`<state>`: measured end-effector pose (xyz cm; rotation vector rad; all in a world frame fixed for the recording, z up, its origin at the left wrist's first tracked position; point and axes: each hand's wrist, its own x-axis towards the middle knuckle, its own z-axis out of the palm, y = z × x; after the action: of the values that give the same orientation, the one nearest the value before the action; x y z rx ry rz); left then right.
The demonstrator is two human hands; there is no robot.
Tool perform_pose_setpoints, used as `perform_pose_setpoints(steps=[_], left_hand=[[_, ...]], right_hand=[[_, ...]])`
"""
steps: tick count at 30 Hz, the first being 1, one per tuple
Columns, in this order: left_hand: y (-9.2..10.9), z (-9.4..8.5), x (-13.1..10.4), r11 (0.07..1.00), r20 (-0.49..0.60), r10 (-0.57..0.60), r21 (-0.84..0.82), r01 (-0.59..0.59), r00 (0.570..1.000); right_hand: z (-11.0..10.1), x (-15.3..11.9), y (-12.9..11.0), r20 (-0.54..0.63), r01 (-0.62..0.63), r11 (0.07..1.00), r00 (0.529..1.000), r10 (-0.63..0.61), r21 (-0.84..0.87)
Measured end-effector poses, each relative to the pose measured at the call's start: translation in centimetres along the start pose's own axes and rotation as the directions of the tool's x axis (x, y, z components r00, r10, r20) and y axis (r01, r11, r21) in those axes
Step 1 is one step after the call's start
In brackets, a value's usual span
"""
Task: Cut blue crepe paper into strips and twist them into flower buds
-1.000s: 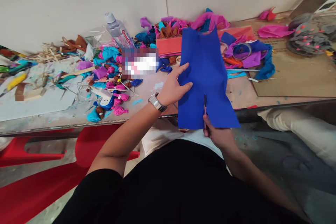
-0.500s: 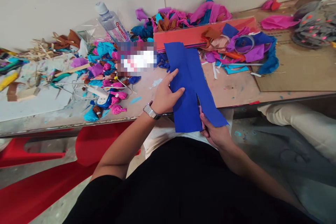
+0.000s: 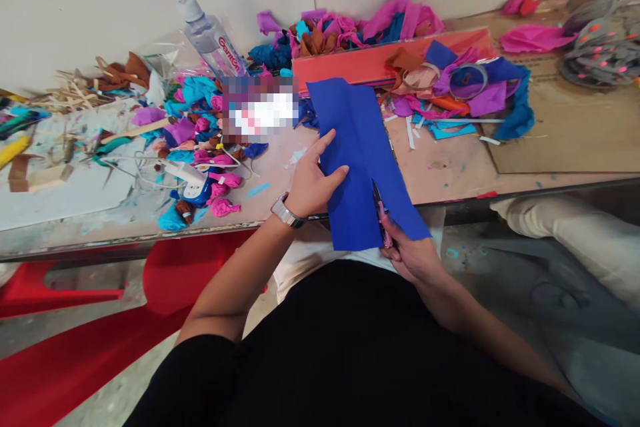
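Observation:
A sheet of blue crepe paper (image 3: 350, 147) is held over the table's front edge and my lap. My left hand (image 3: 315, 177) grips its left edge, with the thumb and index finger on top and the other fingers hidden underneath. In my right hand (image 3: 413, 250) is a pair of scissors (image 3: 382, 220) with pink handles. Their dark blades sit in a slit running up from the sheet's near edge, and a strip to the right of the slit lies over part of my right hand.
Crumpled coloured paper pieces (image 3: 200, 90), a water bottle (image 3: 213, 40) and a white-and-blue device (image 3: 195, 187) with cables lie left. Tape rolls (image 3: 467, 82) and paper scraps are at right, by cardboard (image 3: 565, 140). Red stools (image 3: 175, 273) stand below; another person's leg (image 3: 565, 227) is at right.
The scissor blades now show more clearly in the slit. The right strip of the blue paper has settled flatter and shifted slightly left. My left hand has barely moved.

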<state>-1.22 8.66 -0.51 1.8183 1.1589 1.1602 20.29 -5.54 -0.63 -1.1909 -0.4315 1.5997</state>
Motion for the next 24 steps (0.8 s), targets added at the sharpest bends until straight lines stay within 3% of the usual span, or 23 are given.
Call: perform_pose_setpoints(steps=[10, 16, 24], left_hand=[[-0.18, 0.02, 0.05, 1.000, -0.007, 0.011, -0.023, -0.012, 1.000], [-0.19, 0.12, 0.02, 1.000, -0.018, 0.025, -0.017, -0.025, 1.000], [-0.32, 0.00, -0.04, 0.999, -0.008, 0.030, -0.025, -0.030, 1.000]], right_hand=[[-0.09, 0.02, 0.32, 0.031, 0.045, 0.997, 0.999, -0.043, -0.059], [0.23, -0.04, 0.13, -0.014, -0.011, 1.000, 1.000, 0.011, 0.001], [0.21, 0.12, 0.37, -0.026, 0.021, 0.999, 0.999, -0.022, -0.031]])
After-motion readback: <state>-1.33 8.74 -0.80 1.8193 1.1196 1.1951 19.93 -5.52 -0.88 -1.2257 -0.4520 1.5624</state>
